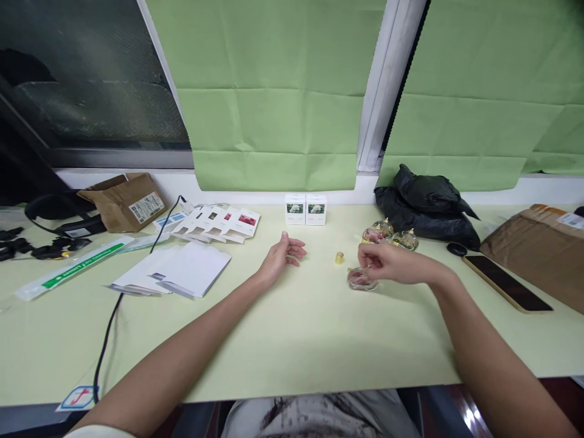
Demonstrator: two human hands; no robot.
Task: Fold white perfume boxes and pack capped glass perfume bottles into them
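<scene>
My right hand is closed, fingertips pinched at the top of a small clear glass bottle with pinkish contents, which is on the table. The fingers partly hide its neck. Left of it stands a small gold cap. Just beyond that hand are more glass bottles with gold tops, a pink one and a yellowish one. My left hand rests on its side on the table, holding nothing, fingers apart and thumb up. It is nearest to two small white boxes with flower pictures.
Flat white cartons and a fan of printed cartons lie at the left, crossed by a black cable. An opened brown box stands behind. At right are black plastic bags, a phone and a brown parcel.
</scene>
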